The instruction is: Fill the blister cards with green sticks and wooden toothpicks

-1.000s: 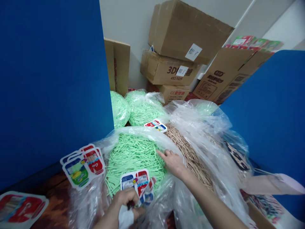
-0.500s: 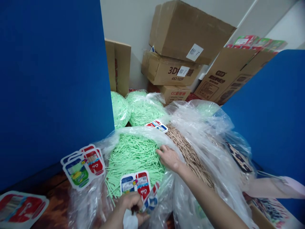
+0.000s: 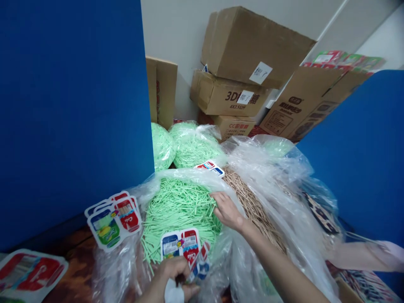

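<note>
Green sticks [image 3: 179,204] lie in an open clear bag [image 3: 189,172]. The right hand [image 3: 227,209] touches their right edge, fingers bent, grip unclear; the left hand [image 3: 173,271] clutches a printed packet [image 3: 202,266]. Behind stand 3 stacked cartons [image 3: 217,94].

Single head-worn camera, facing forward and down; close above green sticks [image 3: 179,204], cardboard boxes [image 3: 233,63] farther off.

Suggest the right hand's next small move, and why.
I'd probably pinch a few green sticks with the right hand: it's at the pile's right edge, where the clear bag lies open, while the left hand grips a small packet.
</note>
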### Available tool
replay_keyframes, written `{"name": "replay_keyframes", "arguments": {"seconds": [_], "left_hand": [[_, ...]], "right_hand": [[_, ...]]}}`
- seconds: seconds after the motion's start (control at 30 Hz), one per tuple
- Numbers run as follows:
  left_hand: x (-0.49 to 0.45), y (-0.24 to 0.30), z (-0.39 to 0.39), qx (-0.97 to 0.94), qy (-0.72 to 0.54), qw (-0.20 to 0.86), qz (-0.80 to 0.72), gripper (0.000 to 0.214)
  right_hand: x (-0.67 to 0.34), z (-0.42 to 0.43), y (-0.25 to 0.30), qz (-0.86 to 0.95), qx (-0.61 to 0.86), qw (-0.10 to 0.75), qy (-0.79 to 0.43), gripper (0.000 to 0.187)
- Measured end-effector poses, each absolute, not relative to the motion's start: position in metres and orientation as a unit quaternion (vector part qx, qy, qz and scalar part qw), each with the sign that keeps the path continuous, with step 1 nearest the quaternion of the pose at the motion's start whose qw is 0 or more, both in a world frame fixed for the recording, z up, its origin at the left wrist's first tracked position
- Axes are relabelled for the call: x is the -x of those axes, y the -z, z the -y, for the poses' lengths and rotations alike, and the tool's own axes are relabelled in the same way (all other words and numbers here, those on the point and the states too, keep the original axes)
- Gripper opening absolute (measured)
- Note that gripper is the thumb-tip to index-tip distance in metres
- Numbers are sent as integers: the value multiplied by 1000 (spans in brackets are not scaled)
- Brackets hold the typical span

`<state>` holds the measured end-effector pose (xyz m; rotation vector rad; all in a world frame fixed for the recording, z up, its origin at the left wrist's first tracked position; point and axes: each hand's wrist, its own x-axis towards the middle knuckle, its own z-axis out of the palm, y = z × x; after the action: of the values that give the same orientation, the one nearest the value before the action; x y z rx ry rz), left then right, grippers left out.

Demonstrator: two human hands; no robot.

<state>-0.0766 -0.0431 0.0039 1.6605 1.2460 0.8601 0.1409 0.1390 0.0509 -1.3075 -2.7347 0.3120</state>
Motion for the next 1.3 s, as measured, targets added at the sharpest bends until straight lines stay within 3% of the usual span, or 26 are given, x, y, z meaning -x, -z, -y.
{"name": "replay_keyframes", "arguments": {"seconds": [0.37,0.53,0.6,0.87,1.13,1.3], "left_hand": [[81,-2,40,-630,-346,482,-502,30],[82,-4,44,-608,-365,474,-521,26],[78,-3,45,-611,-377,457,-525,25],[73,-26,43,-591,-407,434,-544,24],[77,-54,36,-560,-424,430,-567,30],[79,-51,31,-553,-436,420,-573,29]], "right_hand": [[-118,-145,-44,856,461,40,-230,51],[-131,-143,-49,787,452,82,-411,26],[-132,-142,-52,795,444,87,-403,19],[-129,-139,-50,832,454,117,-297,20],[-139,-143,-44,793,463,186,-349,23],[-133,-133,-46,736,458,242,-436,35]]}}
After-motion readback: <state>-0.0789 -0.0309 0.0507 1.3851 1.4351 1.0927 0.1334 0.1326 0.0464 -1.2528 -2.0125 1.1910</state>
